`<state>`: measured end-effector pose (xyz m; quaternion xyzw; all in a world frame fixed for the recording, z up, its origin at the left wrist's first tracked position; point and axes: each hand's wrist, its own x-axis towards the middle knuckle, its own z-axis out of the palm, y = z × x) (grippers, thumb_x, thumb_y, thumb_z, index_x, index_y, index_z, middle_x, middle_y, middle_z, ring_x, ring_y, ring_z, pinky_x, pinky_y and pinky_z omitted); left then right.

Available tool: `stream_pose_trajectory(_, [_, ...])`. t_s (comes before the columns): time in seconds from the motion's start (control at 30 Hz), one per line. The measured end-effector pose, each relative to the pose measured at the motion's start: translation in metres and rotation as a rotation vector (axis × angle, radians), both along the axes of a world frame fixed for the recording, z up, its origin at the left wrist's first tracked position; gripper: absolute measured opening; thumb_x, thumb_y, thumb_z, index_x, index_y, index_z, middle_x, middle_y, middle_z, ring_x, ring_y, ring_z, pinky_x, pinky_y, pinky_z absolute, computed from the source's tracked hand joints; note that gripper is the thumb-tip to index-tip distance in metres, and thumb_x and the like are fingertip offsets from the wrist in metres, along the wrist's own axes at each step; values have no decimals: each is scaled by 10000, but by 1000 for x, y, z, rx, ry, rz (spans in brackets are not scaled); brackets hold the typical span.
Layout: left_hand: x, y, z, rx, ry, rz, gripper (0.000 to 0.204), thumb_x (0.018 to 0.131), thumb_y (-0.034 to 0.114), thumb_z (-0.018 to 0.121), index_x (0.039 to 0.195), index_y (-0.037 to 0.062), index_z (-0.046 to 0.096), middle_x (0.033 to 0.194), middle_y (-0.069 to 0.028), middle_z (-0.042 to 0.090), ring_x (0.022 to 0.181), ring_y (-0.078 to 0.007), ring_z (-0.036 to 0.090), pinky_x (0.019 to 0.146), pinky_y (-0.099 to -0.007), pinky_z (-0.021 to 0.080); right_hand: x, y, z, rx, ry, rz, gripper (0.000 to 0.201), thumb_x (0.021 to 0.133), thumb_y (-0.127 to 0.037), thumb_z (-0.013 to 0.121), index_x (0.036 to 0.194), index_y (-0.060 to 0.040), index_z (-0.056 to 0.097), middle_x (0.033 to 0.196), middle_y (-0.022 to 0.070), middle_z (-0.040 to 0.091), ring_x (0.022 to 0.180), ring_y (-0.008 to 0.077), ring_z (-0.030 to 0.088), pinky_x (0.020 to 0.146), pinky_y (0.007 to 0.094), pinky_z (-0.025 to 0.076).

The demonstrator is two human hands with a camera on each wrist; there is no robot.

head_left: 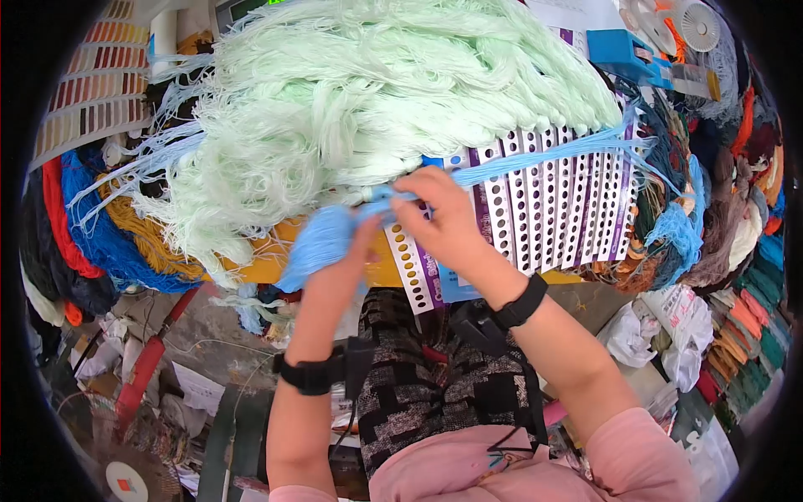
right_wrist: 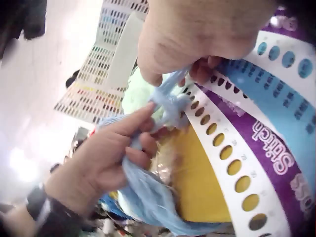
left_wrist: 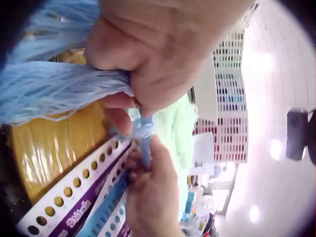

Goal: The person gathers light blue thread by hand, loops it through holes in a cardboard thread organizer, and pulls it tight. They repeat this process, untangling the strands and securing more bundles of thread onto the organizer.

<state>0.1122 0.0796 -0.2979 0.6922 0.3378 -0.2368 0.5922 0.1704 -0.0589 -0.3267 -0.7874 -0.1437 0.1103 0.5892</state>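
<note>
A skein of light blue thread (head_left: 322, 238) runs between both hands, its loose tail hanging past the left wrist. My left hand (head_left: 350, 251) grips the strands just below a knotted loop (right_wrist: 172, 104). On the other side of that loop, my right hand (head_left: 439, 217) pinches the thread between thumb and fingers. The hands are close together over the front edge of the table. From the right hand, blue strands (head_left: 544, 155) stretch rightward across punched cards. A big heap of pale green thread (head_left: 401, 84) lies just behind the hands.
White punched thread cards (head_left: 544, 201) with purple bands fan out at the right on the yellow table surface (head_left: 381, 269). Coloured yarn bundles (head_left: 92, 226) hang at both sides. A blue tape dispenser (head_left: 623, 54) stands back right; a colour chart (head_left: 96, 84) is back left.
</note>
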Motion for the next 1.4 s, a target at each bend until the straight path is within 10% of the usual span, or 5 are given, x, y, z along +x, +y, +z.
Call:
stream_pose_trajectory(0.33, [-91,193,98,-508,-129,1068,189,877,229,373,765,94,441,514,42,358,337,-27,302,287,-151,213,-7,9,4,-469,-77,155,403,567,-176,673,928,-107,509,852,91,419,733,243,471,614,358,359])
stream_pose_trajectory(0.53, [-92,250,115,-162,-528,1075,235,852,243,437,933,22,459,539,46,396,370,-4,324,325,-128,252,-7,10,16,-527,-128,179,407,569,-165,674,931,-93,501,834,92,429,763,259,457,633,355,358])
stream_pose_trajectory(0.67, [-77,140,161,-110,-283,876,294,790,182,527,1034,23,494,640,25,509,369,20,312,331,-111,273,-7,7,26,-508,-99,225,451,574,-171,678,971,-81,482,895,113,433,811,280,459,682,364,369])
stream_pose_trajectory(0.9, [-84,11,174,-743,-316,672,414,866,279,368,1111,-51,417,1114,-153,466,1011,-217,463,839,-354,388,-39,2,131,85,385,243,87,685,-72,604,728,-13,557,689,39,490,626,140,488,543,256,388])
stream_pose_trajectory(1.4, [-90,-34,242,-947,-510,417,610,854,434,251,1207,-61,301,1215,-144,365,1105,-222,374,905,-326,310,-75,-13,277,431,937,239,60,727,-57,554,728,-5,584,545,10,506,463,53,451,405,178,339])
